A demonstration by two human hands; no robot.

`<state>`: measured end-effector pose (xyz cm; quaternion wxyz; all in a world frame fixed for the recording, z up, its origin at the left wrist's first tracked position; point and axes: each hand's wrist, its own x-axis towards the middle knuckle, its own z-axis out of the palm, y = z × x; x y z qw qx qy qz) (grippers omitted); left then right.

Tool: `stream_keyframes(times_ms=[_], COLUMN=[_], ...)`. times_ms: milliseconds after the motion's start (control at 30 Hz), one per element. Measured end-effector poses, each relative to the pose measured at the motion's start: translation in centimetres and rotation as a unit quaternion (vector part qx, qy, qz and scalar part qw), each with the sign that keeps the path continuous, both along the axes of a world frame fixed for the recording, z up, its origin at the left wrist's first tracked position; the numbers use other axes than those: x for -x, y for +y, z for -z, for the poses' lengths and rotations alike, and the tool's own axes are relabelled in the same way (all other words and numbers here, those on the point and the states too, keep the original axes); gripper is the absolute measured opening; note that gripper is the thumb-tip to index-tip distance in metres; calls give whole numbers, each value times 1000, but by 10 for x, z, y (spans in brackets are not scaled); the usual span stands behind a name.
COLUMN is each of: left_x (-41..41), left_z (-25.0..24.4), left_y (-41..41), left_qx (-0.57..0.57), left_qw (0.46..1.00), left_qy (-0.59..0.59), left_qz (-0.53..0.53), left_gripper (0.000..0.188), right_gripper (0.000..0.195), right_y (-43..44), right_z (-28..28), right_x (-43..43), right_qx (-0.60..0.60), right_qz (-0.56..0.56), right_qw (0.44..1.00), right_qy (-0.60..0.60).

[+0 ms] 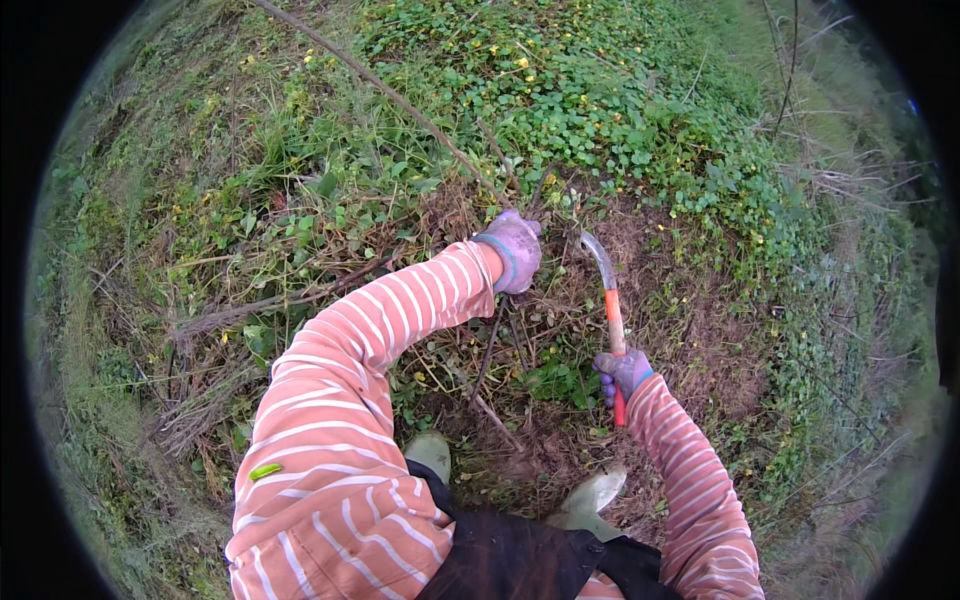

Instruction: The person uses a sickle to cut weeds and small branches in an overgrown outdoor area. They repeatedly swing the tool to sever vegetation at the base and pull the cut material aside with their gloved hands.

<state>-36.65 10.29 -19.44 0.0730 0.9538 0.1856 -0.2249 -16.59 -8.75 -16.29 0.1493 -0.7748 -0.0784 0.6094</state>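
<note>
My left hand (514,251), in a soiled purple glove, is closed around thin woody stems (491,345) near the middle of the view; some stick out below it towards my feet. A long bare stem (390,94) runs from beside this hand to the upper left. To the right and lower down, my right hand (624,375), gloved alike, grips the orange-red and wooden handle of a sickle (615,322). Its curved metal blade points up and bends left towards the stems; the tip lies close to plant matter, and whether it touches cannot be told.
Leafy ground cover with small yellow flowers (600,112) spreads ahead. Cut or dry branches (277,300) lie at left. Brown, dry litter (697,352) covers the ground at right. My pale boots (430,454) stand below. A bright green caterpillar-like thing (265,471) sits on my left sleeve.
</note>
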Motion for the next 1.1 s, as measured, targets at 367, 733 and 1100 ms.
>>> stream_keyframes(times_ms=[367,733,1100], left_x=[12,135,137], left_z=[-37,-27,-1], left_y=[-22,-42,-48], left_qx=[17,-29,-18], left_qw=[1000,989,977], left_qy=[17,-83,-153], left_qz=[1,-117,-148], left_gripper=[36,38,35], right_gripper=[18,15,25], right_y=[-108,57,43], right_z=[-117,-40,-5], right_x=[-7,-27,-1], right_qx=[-38,-135,48], right_qz=[-182,-123,-155], right_qw=[971,965,968], right_qy=[-148,-187,-190])
